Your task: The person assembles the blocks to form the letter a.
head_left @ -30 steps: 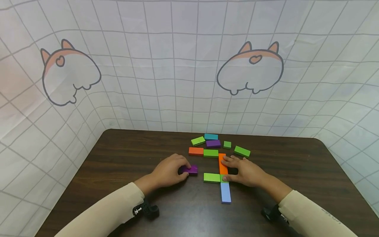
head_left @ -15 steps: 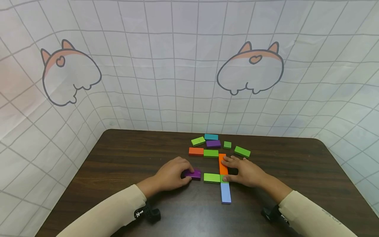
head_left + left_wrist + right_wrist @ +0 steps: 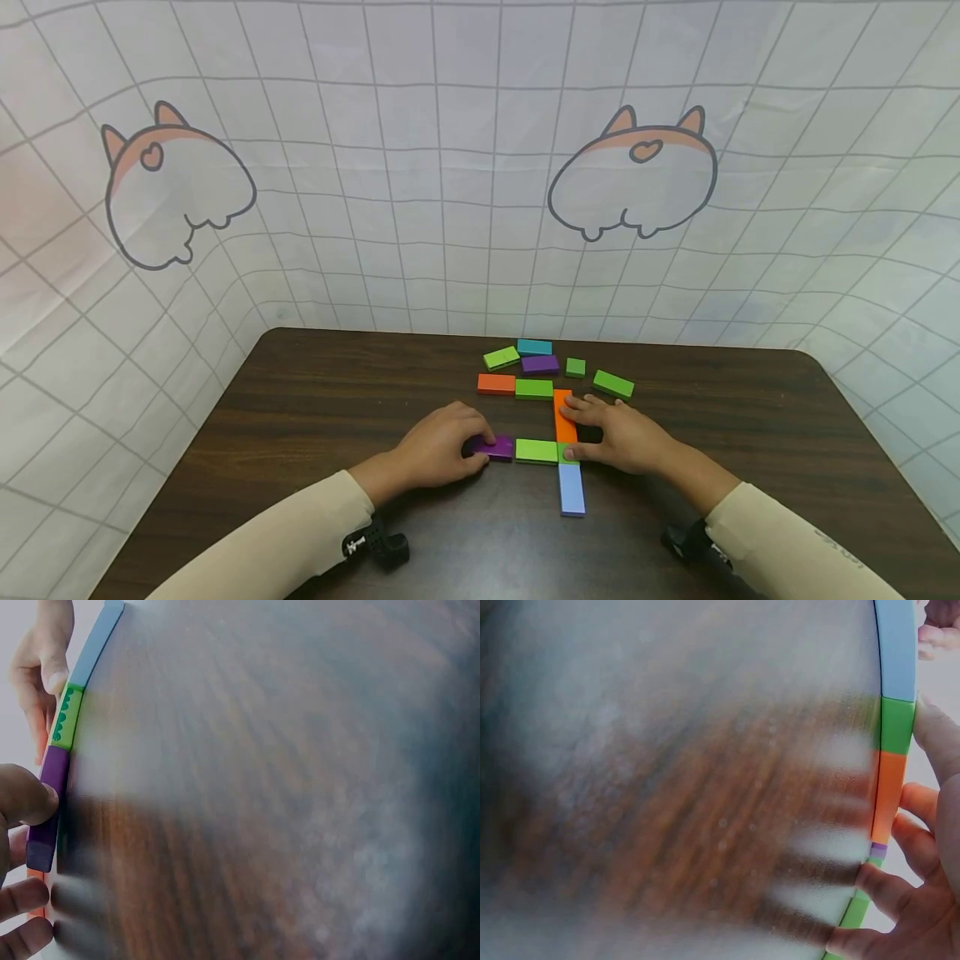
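My left hand (image 3: 442, 446) pinches a purple rectangular block (image 3: 497, 449) between thumb and fingers. The block's right end comes right up to a lime green block (image 3: 536, 451), and the left wrist view shows the purple block (image 3: 43, 844) in line with it. A small green square block (image 3: 563, 448) adjoins the lime block's right end. My right hand (image 3: 630, 435) rests with its thumb on that square and spread fingertips on an orange block (image 3: 564, 414) behind it. Toward me, a light blue block (image 3: 572, 490) extends from the square. Part of the purple block is hidden by my left fingers.
Behind the hands, a red-orange block (image 3: 497, 384) and a green block (image 3: 534, 389) lie end to end. Farther back are a purple block (image 3: 540, 364), a teal block (image 3: 535, 347) and several green pieces. A white gridded cloth (image 3: 465, 208) hangs behind the dark wooden table (image 3: 330, 392).
My left hand has slid the purple block right and toward me, up to the lime block's end. My right hand has stayed on the orange and green blocks.
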A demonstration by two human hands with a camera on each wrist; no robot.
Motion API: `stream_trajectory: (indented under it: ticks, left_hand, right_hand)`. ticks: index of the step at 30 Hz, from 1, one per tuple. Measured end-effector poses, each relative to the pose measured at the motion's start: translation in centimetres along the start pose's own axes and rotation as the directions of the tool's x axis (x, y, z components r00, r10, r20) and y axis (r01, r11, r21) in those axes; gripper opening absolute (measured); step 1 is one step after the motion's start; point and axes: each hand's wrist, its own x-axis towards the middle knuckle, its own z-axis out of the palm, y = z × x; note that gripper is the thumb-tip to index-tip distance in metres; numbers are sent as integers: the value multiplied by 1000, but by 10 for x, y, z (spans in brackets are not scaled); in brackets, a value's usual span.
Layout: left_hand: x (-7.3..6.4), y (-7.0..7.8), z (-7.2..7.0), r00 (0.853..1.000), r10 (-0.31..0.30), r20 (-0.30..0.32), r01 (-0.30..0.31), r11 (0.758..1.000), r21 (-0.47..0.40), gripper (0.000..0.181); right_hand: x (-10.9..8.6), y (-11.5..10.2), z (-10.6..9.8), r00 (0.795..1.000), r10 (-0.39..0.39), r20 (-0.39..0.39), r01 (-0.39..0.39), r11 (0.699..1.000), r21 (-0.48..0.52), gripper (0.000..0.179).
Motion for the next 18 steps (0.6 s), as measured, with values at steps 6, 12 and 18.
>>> stream_trajectory:
  ticks: [6, 12, 18]
  left_hand:
    - [1, 0, 1, 1000, 11, -4, -11, 1000, 14, 17]
    - [1, 0, 2, 1000, 19, -10, -19, 1000, 19, 17]
    - [1, 1, 3, 1000, 8, -7, -8, 1000, 14, 18]
  right_hand:
    - [0, 0, 0, 1000, 4, 4, -4, 1000, -1, 81]
    - [0, 0, 0, 1000, 3, 1, -3, 1000, 0, 81]
    - [0, -1, 0, 1000, 5, 0, -5, 1000, 3, 80]
